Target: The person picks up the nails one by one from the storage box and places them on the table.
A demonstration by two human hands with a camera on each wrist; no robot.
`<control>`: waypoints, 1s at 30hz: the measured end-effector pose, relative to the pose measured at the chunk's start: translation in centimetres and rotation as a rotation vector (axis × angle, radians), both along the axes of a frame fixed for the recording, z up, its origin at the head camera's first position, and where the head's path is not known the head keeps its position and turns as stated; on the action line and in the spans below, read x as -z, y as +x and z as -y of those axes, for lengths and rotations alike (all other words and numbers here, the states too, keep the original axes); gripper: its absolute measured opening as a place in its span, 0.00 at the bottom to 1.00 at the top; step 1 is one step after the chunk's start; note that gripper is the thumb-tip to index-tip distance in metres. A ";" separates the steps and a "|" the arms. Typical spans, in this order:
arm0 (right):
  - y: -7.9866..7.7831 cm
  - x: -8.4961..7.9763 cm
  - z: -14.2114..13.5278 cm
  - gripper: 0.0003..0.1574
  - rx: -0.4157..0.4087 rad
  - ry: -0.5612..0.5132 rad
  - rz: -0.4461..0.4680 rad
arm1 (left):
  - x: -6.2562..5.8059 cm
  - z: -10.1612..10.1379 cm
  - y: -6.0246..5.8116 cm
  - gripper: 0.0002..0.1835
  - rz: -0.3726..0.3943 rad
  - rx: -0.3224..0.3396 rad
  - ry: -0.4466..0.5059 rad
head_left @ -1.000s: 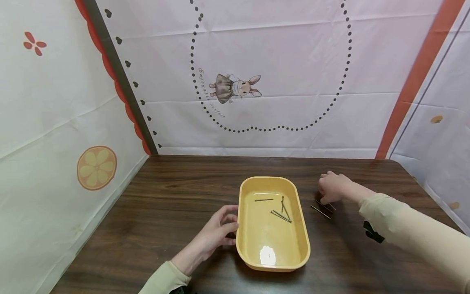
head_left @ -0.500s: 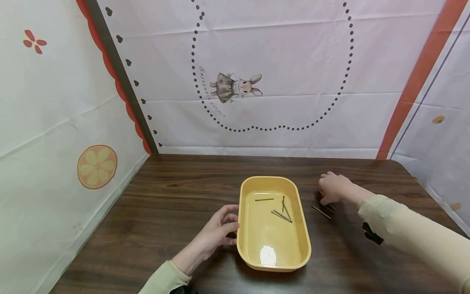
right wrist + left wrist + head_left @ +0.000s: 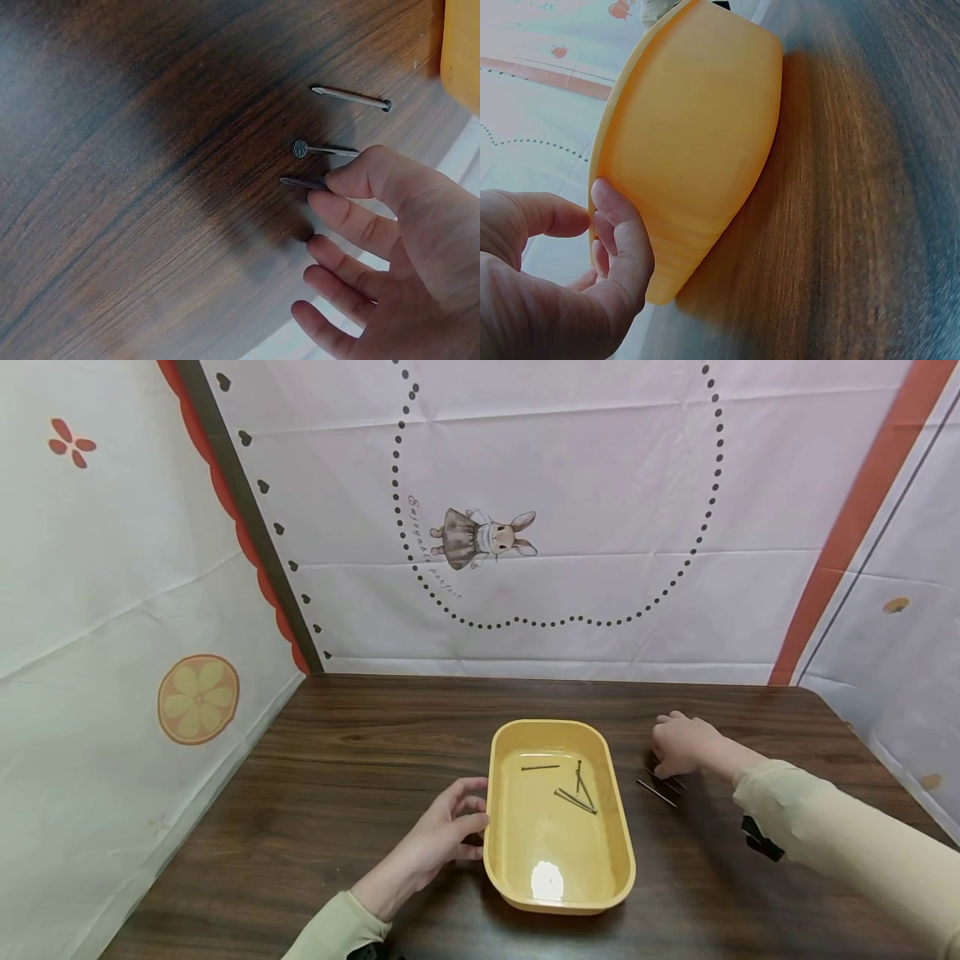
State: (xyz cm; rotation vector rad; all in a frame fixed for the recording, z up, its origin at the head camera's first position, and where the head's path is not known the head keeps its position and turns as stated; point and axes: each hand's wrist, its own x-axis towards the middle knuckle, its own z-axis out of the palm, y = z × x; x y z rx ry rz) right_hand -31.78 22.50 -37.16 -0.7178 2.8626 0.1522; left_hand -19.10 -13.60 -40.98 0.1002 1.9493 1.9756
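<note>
A yellow plastic tray (image 3: 558, 860) with rounded corners stands on the table, several nails (image 3: 576, 802) lying loose on its floor. My left hand (image 3: 438, 831) holds the tray's near-left rim, thumb on the edge and curled fingers against the outer wall (image 3: 697, 127). To the right of the tray, my right hand (image 3: 684, 745) is down at the tabletop. In the right wrist view its thumb and index finger pinch a nail (image 3: 300, 182), the pointed end sticking out. Beside it lie a nail with its round head toward the camera (image 3: 300, 148) and another nail (image 3: 351, 97).
The dark wood-grain table (image 3: 360, 743) carries all of this. Printed cloth (image 3: 600, 485) hangs behind the table and along both sides. A black wrist strap (image 3: 761, 837) shows under the right sleeve.
Almost nothing moves: both hands and the tray keep their places. The head view shifts very slightly.
</note>
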 end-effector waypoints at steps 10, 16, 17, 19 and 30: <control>-0.2 0.4 -0.3 0.19 0.003 -0.014 0.004 | 0.1 0.0 0.0 0.29 -0.004 0.002 0.004; -0.2 0.4 -0.4 0.18 0.003 -0.019 0.002 | 0.2 0.0 0.0 0.29 -0.008 0.004 0.014; -0.2 0.4 -0.4 0.18 0.003 -0.020 0.003 | 0.2 0.0 0.0 0.29 -0.009 0.004 0.013; -0.2 0.4 -0.4 0.18 0.006 -0.022 0.006 | 0.2 0.0 0.0 0.29 -0.009 0.004 0.011; -0.2 0.7 -0.6 0.18 0.031 -0.030 0.011 | 0.0 -0.1 0.1 0.29 -0.006 -0.002 -0.001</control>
